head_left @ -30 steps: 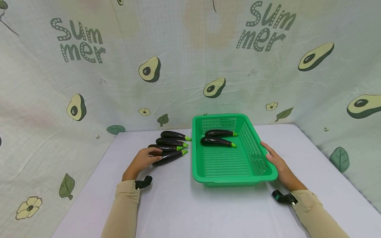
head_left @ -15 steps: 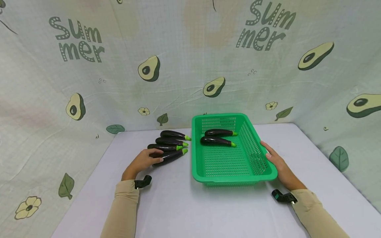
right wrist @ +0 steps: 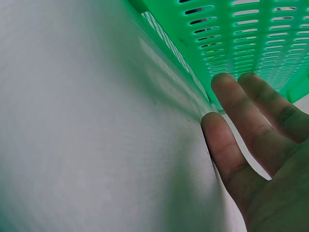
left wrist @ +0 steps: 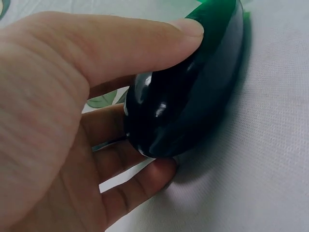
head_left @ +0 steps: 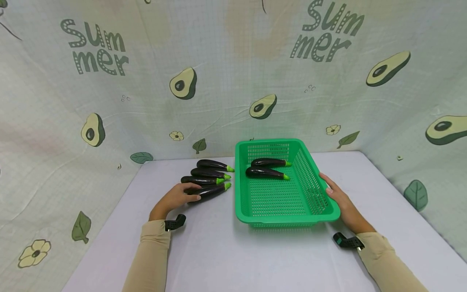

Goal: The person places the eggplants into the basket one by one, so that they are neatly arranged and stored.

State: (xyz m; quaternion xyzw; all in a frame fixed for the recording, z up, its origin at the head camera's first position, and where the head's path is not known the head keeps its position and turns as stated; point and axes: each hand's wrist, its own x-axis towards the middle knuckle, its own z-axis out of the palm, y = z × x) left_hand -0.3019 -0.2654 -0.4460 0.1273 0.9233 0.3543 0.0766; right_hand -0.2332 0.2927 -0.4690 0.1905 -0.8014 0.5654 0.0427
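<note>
At the table's left side, my left hand (head_left: pixel 177 199) grips the nearest of several dark eggplants. In the left wrist view the thumb lies over this eggplant (left wrist: pixel 193 92) and the fingers curl beneath its rounded end. Its green stem end (head_left: pixel 228 185) points right, toward the basket. Behind it lie three more, one of them an eggplant (head_left: pixel 211 165) at the back. Two others, including a front eggplant (head_left: pixel 266 173), lie inside the green basket (head_left: pixel 250 220). Against that basket's right side rests my right hand (head_left: pixel 344 205); its visible fingers (right wrist: pixel 241 108) are fairly straight at the outer wall.
A white cloth covers the table (head_left: pixel 226 259). Behind and on both sides hangs a printed curtain (head_left: pixel 219 48) with avocados and lettering. The basket's raised rim stands just right of the loose eggplants. Each wrist wears a black camera mount (head_left: pixel 175 223).
My left hand and the nearest eggplant have shifted very slightly right. The right hand, the basket and the other eggplants stay where they were.
</note>
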